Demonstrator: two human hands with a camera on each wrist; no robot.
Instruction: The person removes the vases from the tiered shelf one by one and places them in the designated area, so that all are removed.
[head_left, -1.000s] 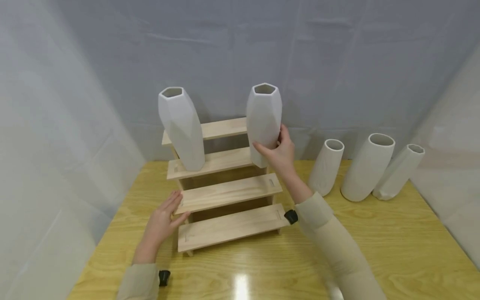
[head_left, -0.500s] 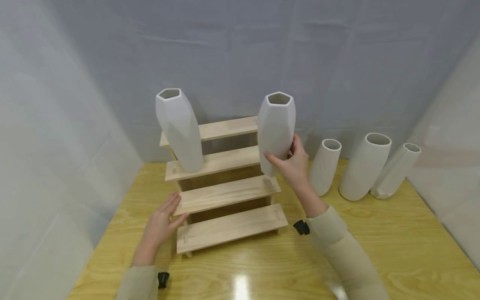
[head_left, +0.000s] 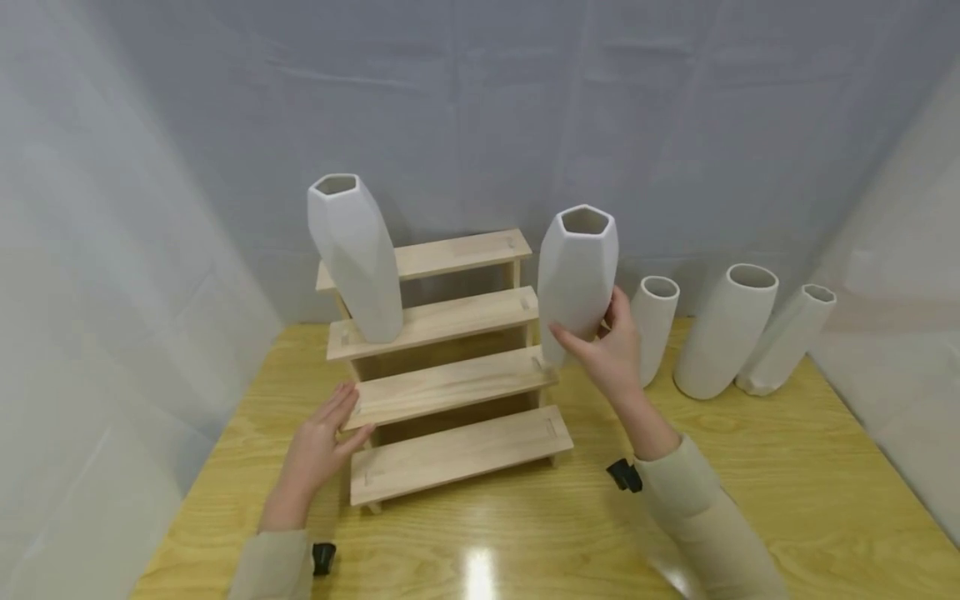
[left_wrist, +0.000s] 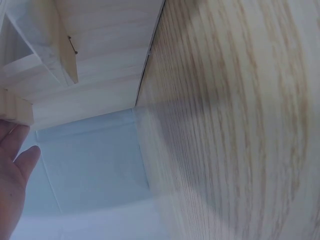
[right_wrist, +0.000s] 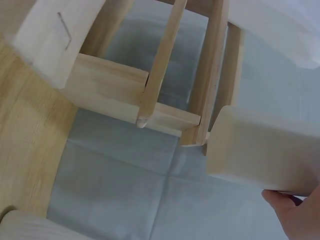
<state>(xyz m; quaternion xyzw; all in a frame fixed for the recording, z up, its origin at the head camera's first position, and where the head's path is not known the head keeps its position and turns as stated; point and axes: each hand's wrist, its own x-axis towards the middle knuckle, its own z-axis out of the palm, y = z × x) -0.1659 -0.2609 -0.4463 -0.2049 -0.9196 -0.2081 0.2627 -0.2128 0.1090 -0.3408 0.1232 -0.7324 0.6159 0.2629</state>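
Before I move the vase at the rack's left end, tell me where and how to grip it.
Probably wrap the vase just below its widest part, coming from the left with the left hand: its body tapers toward the base, its left side is free, and the top shelf lies behind.

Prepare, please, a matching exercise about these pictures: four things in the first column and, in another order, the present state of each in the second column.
1. Left hand
2. Right hand
3. Rack
4. Table

A. Grips a vase
B. Lies under three vases and the rack
C. Touches the left end of a shelf
D. Carries a single standing vase

Pairs: 1-C, 2-A, 3-D, 4-B
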